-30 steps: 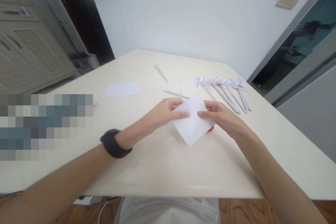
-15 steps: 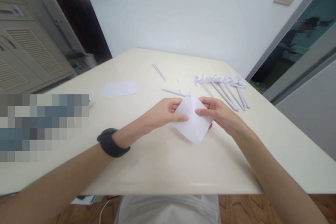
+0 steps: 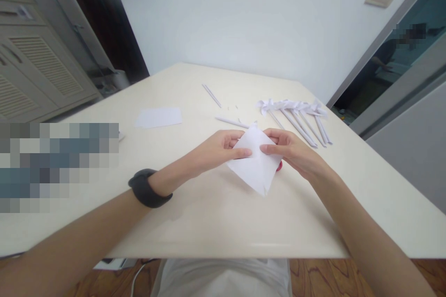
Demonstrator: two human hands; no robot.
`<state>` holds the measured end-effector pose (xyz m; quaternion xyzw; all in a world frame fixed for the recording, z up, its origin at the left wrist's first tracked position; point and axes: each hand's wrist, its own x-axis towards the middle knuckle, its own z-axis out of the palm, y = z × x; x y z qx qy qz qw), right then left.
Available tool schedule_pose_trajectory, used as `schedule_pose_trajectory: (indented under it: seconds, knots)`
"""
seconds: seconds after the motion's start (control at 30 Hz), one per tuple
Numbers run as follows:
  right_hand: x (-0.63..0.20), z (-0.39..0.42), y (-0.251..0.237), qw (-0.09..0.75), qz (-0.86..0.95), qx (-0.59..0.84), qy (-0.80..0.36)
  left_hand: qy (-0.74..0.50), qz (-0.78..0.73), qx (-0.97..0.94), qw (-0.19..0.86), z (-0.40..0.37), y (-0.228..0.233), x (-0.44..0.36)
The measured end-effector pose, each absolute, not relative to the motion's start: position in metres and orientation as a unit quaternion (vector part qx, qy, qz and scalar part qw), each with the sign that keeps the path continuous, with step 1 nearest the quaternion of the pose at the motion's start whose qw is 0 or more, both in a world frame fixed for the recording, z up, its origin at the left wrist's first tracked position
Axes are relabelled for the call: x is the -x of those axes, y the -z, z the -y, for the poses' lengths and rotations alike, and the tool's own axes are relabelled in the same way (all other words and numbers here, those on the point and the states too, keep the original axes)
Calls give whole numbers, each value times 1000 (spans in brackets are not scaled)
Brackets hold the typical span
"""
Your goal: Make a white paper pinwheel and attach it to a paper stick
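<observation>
Head view: one folded white paper sheet [image 3: 256, 164] mid-table, pinched between left hand [image 3: 218, 148] and right hand [image 3: 291, 151], thumbs on top; fingers beneath hidden. Small red object [image 3: 279, 165] under sheet, mostly covered. Far right edge: row of rolled paper sticks [image 3: 299, 120], count unclear. Two loose sticks, one flat sheet [image 3: 158, 117] toward far left.

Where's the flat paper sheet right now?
Head view: the sheet lies flat on the table, left of the hands and beyond the wristband.
</observation>
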<state>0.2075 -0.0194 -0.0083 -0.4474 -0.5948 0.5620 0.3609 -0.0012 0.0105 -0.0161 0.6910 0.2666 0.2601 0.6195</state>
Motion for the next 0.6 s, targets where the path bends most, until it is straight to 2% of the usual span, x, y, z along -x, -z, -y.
schedule_pose_trajectory:
  seconds: [0.6]
  knots:
    - [-204,19,11,353,614,464,-532,-232,-306,-687,616,-12,14,1]
